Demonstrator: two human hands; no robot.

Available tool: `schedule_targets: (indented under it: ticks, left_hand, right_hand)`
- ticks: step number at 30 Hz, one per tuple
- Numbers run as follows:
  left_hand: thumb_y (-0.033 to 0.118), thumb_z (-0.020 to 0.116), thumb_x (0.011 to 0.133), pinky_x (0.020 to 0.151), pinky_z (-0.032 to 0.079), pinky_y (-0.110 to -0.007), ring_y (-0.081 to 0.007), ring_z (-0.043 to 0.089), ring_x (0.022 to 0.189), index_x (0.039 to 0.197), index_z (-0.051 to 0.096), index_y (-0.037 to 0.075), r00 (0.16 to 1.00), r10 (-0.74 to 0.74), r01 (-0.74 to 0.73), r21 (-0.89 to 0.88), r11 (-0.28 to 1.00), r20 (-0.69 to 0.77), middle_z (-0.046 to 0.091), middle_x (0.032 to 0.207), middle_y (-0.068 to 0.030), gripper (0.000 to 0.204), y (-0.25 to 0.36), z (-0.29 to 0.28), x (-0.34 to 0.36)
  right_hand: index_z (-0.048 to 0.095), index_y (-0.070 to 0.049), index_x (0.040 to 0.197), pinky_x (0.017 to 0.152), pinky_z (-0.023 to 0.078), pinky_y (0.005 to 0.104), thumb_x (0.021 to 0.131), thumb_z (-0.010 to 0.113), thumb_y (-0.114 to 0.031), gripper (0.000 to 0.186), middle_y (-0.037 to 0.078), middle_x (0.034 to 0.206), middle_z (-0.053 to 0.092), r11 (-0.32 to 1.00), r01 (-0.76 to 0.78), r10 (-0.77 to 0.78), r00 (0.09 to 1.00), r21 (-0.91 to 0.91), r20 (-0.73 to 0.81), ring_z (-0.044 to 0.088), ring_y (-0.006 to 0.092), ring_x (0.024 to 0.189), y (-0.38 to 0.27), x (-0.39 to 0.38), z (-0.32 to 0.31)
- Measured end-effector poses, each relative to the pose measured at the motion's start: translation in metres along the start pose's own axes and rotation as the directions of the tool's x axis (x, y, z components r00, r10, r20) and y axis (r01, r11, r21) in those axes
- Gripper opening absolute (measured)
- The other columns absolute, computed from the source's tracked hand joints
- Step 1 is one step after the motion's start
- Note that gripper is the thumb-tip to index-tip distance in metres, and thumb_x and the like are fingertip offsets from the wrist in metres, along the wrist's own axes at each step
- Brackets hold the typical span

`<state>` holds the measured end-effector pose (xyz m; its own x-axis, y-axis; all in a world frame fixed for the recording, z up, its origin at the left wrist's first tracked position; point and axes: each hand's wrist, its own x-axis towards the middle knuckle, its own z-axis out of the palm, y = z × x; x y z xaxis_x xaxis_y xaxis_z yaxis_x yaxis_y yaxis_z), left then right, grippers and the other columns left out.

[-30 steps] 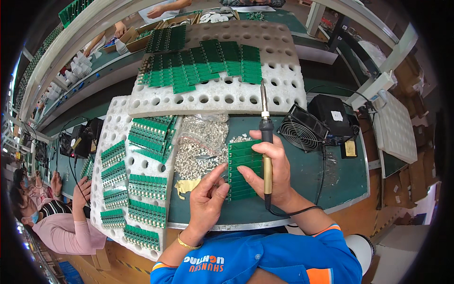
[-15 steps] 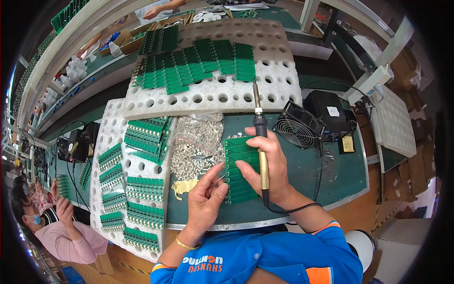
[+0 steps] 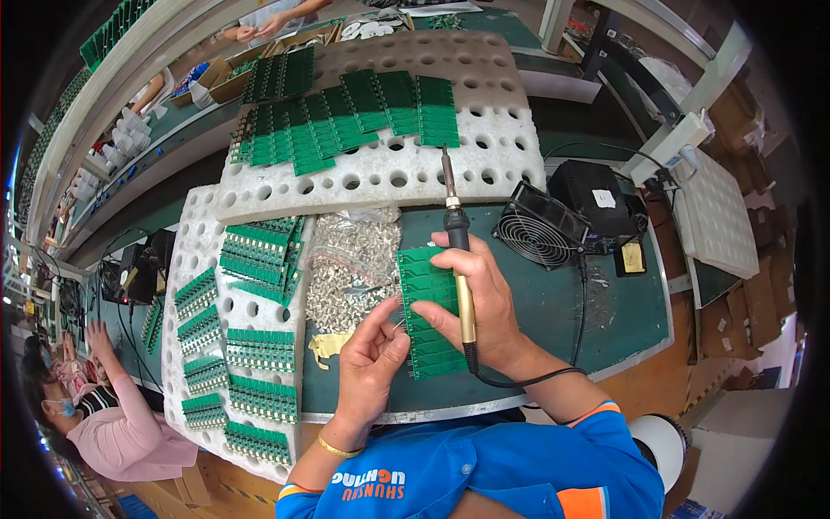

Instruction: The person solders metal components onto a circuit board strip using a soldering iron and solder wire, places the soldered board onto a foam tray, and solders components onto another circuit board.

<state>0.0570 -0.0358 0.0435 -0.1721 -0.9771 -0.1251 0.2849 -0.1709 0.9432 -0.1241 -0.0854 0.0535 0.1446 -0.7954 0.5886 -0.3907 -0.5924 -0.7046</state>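
Observation:
My right hand [image 3: 480, 303] grips a soldering iron [image 3: 456, 225] with a black and brass-coloured handle, its tip pointing away from me. The thumb of that hand rests on a green circuit-board panel [image 3: 425, 350], lying under the iron. At the panel's left edge, my left hand [image 3: 370, 363] has curled fingers around what looks like a thin silver wire [image 3: 398, 325]. Behind it are a plastic bag of small metal parts [image 3: 354, 246], loose parts [image 3: 337, 290] and a torn yellow paper [image 3: 327, 349].
Foam sheets [image 3: 194, 251] left and back [image 3: 268, 190] hold board panels [image 3: 259, 346]. A fan [image 3: 532, 232], black soldering station [image 3: 605, 208] and sponge stand [image 3: 631, 258] sit right on the green bench [image 3: 622, 320]. Co-workers work at left [image 3: 121, 432] and across the back [image 3: 277, 22].
The iron, panel and both hands have shifted slightly left in the picture, as has the background. The left co-worker's arm has risen, and a board panel seen in that hand earlier is no longer visible there.

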Motion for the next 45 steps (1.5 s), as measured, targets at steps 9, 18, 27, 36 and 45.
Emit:
schedule_targets:
  ticks: [9,18,27,36,45]
  left_hand:
    - [0.004,0.064,0.095,0.071,0.041,-0.017,-0.0020,0.048,0.080,0.142,0.048,0.001,1.000,-0.006,0.007,-0.064,0.998,0.020,0.055,0.090,0.0036,0.050,-0.001,-0.003,-0.002]
    - [0.005,0.064,0.095,0.065,0.038,-0.015,-0.0007,0.047,0.077,0.144,0.046,0.002,0.998,-0.062,0.062,-0.068,0.996,0.009,0.054,0.089,0.0039,0.051,0.001,-0.001,0.003]
    - [0.009,0.062,0.097,0.044,0.025,-0.017,0.0008,0.035,0.053,0.136,0.052,0.007,0.942,-0.329,0.330,-0.374,0.867,0.070,0.054,0.081,0.0064,0.041,-0.002,-0.010,0.009]
    - [0.008,0.061,0.097,0.048,0.032,-0.018,-0.0005,0.041,0.057,0.127,0.058,0.002,0.980,-0.195,0.197,0.068,0.978,-0.033,0.058,0.083,0.0058,0.031,-0.014,0.005,0.011]
    - [0.003,0.061,0.092,0.056,0.042,-0.026,-0.0083,0.050,0.062,0.118,0.064,0.001,0.997,-0.063,0.019,0.729,0.684,0.034,0.058,0.075,-0.0038,0.027,-0.009,0.028,0.012]
  right_hand:
    - [0.050,-0.006,0.121,0.088,0.052,0.0426,0.074,0.078,-0.001,0.055,0.026,0.124,0.055,0.999,-0.010,0.010,1.000,0.049,0.000,0.060,0.0415,0.109,-0.004,0.005,0.001]
    - [0.051,-0.006,0.120,0.088,0.051,0.0439,0.076,0.075,0.000,0.050,0.025,0.124,0.055,1.000,0.000,0.000,1.000,0.014,-0.001,0.060,0.0430,0.108,0.000,0.008,-0.001]
    - [0.055,-0.004,0.111,0.074,0.052,0.0425,0.078,0.072,0.001,0.038,0.020,0.107,0.064,0.949,0.180,-0.216,0.969,-0.259,-0.118,0.064,0.0359,0.089,0.010,-0.003,-0.018]
    - [0.055,-0.005,0.116,0.048,0.036,0.0394,0.074,0.078,-0.002,0.048,0.007,0.067,0.043,0.946,0.314,-0.316,0.949,-0.087,-0.012,0.046,0.0264,0.053,0.012,-0.043,-0.025]
    - [0.056,-0.005,0.117,0.047,0.039,0.0369,0.073,0.075,0.000,0.049,0.005,0.065,0.048,0.935,0.352,-0.354,0.930,-0.039,-0.101,0.050,0.0233,0.053,0.022,-0.060,-0.042]
